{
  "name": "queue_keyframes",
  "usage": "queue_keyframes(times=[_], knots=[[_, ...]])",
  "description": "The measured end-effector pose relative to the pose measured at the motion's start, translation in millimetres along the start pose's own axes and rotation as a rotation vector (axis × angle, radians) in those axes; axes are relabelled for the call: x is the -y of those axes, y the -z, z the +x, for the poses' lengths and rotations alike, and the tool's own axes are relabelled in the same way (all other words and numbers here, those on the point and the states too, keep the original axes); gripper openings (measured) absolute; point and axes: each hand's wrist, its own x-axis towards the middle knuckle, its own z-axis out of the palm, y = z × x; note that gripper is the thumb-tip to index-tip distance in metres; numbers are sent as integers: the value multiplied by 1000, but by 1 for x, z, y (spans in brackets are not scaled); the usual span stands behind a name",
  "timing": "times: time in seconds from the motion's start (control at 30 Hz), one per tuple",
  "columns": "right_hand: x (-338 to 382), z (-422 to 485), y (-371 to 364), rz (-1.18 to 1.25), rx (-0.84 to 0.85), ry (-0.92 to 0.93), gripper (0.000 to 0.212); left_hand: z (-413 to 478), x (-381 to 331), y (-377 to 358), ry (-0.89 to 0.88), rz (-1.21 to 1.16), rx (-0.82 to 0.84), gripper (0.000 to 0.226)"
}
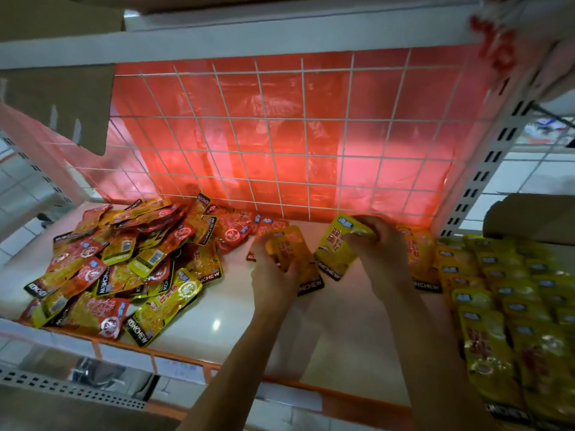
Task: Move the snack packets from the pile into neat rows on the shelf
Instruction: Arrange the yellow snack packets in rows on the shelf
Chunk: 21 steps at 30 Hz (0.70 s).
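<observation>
From the head camera I look down on a white shelf (224, 309) with an orange strip (174, 356) along its front edge. A white wire grid (280, 135) forms the back, with a red plastic sheet (373, 104) glowing behind it. A slotted white upright (485, 169) stands at the back right corner. Another white shelf board (217, 35) runs overhead, and a cardboard flap (62, 101) hangs down at the upper left. The pile of snack packets (124, 262), red, orange and yellow, sprawls over the left half of the shelf from the front edge to the back grid. Along the right side lie the rows of yellow packets (510, 300), overlapping from the front edge towards the back. A brown box (529, 216) sits beyond them at the right. Both of my hands work over the middle of the shelf, near the back. My left hand (273, 275) has its fingers curled round an orange-yellow packet (295, 253), somewhat blurred, just beside the pile's right edge. My right hand (382, 247) pinches the top of a yellow packet (334, 253), tilted, with its black lower band pointing towards the front. The two held packets lie close side by side. White floor tiles show past the shelf at both sides.
</observation>
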Motion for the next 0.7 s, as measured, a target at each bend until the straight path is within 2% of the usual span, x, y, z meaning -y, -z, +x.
queue_keyframes(times=[0.07, 0.17, 0.27, 0.43, 0.7], knots=[[-2, 1, 11, 145, -81, -43, 24, -2, -5, -7, 18, -68, 61, 63], [-10, 2, 29, 124, -187, -59, 9, -1, -10, -20, 12, -81, 168, 31], [-15, 2, 48, 66, -248, -111, 8, -7, -17, -37, 9, -111, 231, 9], [-20, 4, 88, -10, -336, -154, 17, -20, -32, -68, 65, -117, 318, 12], [-28, 0, 151, 10, -436, -185, 24, -34, -48, -115, 29, -21, 409, 15]])
